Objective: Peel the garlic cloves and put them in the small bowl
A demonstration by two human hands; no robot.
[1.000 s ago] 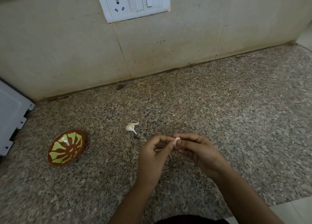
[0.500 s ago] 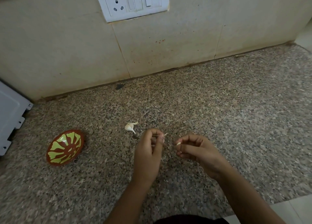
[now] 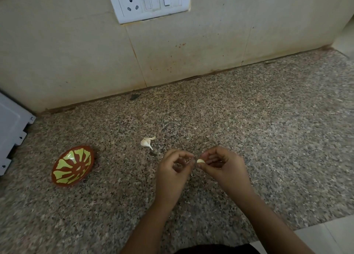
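Far left edge of the frame, a white appliance point(image 3: 11, 131) pokes in, only its corner showing. Just to the right of it, in the lower left, sits the small bowl point(image 3: 72, 166) on the speckled granite countertop point(image 3: 38, 215), brown rim, green-and-brown pattern inside facing up at us. Moving along to the middle, a switch plate point(image 3: 151, 2) is up at the top on the tiled wall, and below it, centre frame, a loose garlic piece point(image 3: 146, 142) lies on the stone in its papery skin, well apart from the bowl. Right beside it, lower centre, comes the left hand point(image 3: 173, 174): fingers curled in, thumb meeting fingertips, though whether a scrap of skin is caught in there I cannot tell. And just to its right, a pale garlic clove point(image 3: 200, 160), pinched at the fingertips of the right hand point(image 3: 223, 167), held above the counter, with the two hands nearly touching.
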